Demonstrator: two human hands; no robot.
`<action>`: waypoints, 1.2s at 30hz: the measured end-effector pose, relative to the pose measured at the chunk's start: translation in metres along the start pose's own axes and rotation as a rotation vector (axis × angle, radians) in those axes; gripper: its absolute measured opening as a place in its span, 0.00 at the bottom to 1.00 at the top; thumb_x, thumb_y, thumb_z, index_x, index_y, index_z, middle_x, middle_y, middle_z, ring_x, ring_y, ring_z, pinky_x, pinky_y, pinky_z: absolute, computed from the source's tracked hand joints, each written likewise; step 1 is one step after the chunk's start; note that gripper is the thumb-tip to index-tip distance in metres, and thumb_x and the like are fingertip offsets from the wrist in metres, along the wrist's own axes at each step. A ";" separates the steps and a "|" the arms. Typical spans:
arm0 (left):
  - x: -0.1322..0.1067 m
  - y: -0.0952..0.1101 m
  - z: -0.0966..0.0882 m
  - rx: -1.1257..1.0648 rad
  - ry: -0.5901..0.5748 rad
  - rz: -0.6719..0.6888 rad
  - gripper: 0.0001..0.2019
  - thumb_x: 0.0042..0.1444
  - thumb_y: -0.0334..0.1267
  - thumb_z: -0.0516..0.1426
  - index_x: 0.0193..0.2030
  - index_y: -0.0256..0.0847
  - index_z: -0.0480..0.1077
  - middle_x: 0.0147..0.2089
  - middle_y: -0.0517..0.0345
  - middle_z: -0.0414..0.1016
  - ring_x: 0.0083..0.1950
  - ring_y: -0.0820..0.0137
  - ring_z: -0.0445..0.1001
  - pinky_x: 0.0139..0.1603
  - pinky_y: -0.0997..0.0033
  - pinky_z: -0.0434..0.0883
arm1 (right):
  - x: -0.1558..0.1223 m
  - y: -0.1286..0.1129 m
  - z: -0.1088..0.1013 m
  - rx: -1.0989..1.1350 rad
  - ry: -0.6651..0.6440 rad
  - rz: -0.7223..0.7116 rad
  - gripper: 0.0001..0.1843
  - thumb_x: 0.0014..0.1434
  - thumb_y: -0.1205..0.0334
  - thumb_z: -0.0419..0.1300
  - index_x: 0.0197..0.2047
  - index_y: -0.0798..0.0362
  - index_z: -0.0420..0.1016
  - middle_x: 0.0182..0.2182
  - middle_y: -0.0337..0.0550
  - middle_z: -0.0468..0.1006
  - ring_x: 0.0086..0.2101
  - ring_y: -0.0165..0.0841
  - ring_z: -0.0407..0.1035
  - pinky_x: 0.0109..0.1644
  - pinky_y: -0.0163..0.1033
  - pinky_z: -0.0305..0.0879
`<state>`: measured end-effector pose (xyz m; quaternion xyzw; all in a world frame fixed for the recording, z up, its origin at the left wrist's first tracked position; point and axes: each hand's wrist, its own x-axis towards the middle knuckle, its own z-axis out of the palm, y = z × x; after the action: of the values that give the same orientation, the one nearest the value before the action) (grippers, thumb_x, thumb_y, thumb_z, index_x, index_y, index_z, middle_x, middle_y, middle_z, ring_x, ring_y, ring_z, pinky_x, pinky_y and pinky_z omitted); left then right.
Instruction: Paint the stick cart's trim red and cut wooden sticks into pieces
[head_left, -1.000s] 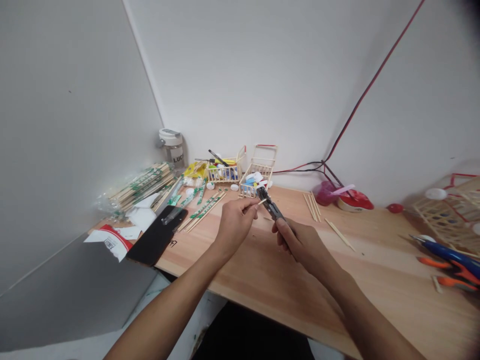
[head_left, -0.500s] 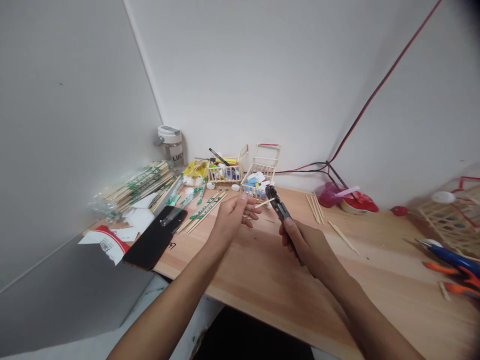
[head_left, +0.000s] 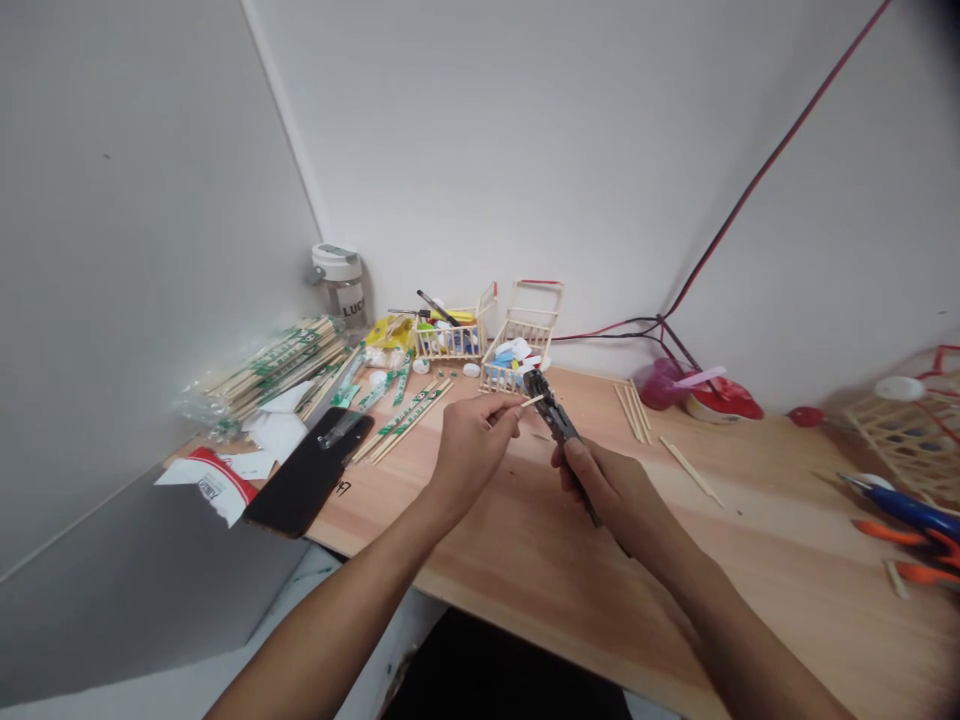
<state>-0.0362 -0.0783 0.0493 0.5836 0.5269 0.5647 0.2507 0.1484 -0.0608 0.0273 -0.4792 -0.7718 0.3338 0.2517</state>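
Observation:
My left hand [head_left: 480, 445] pinches a short light wooden stick [head_left: 532, 400] between thumb and fingers. The stick's far end lies at the head of a dark metal plier-like tool [head_left: 556, 415]; whether the jaws touch it I cannot tell. Wrapped round the tool's handles is my right hand [head_left: 600, 480]. Just beyond the hands stands a small cart made of sticks [head_left: 517, 350], filled with blue and white pieces. To its left is a second stick cart [head_left: 454, 345] holding a pen, a yellow-handled tool and small coloured things.
Wrapped chopsticks [head_left: 277, 365] lie at the left by a lidded bottle [head_left: 343, 290] and a black phone [head_left: 311, 475]. Loose sticks [head_left: 634, 412], a red bowl [head_left: 724, 400], orange-handled scissors [head_left: 900, 535] and a lattice stick basket [head_left: 900, 430] are at the right.
My left fingers have closed from a loose, spread pose to a pinch on the stick, and that hand has turned over. My right hand still grips the tool in nearly the same place.

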 end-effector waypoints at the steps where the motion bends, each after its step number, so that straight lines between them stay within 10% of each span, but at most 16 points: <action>1: 0.000 0.000 0.000 0.005 0.004 0.004 0.10 0.55 0.31 0.56 0.37 0.36 0.79 0.23 0.60 0.72 0.26 0.75 0.69 0.30 0.77 0.65 | 0.000 0.000 0.000 0.011 -0.002 -0.002 0.28 0.65 0.39 0.40 0.35 0.51 0.70 0.24 0.39 0.74 0.26 0.33 0.69 0.29 0.36 0.60; 23: -0.003 -0.002 0.002 0.103 0.003 0.088 0.11 0.56 0.30 0.54 0.39 0.39 0.78 0.30 0.58 0.77 0.31 0.72 0.73 0.35 0.74 0.69 | -0.001 -0.003 0.001 0.019 0.007 0.001 0.28 0.64 0.40 0.41 0.34 0.51 0.71 0.21 0.38 0.72 0.24 0.32 0.68 0.27 0.35 0.58; 36: 0.001 -0.018 -0.022 -0.303 -0.057 -0.217 0.19 0.57 0.49 0.54 0.39 0.32 0.76 0.34 0.49 0.77 0.28 0.74 0.72 0.23 0.78 0.67 | -0.003 -0.007 0.000 -0.102 0.041 0.013 0.28 0.64 0.38 0.40 0.30 0.51 0.67 0.23 0.39 0.72 0.24 0.32 0.66 0.27 0.36 0.57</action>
<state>-0.0624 -0.0779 0.0393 0.4946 0.4882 0.5907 0.4099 0.1456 -0.0652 0.0322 -0.5033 -0.7792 0.2857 0.2406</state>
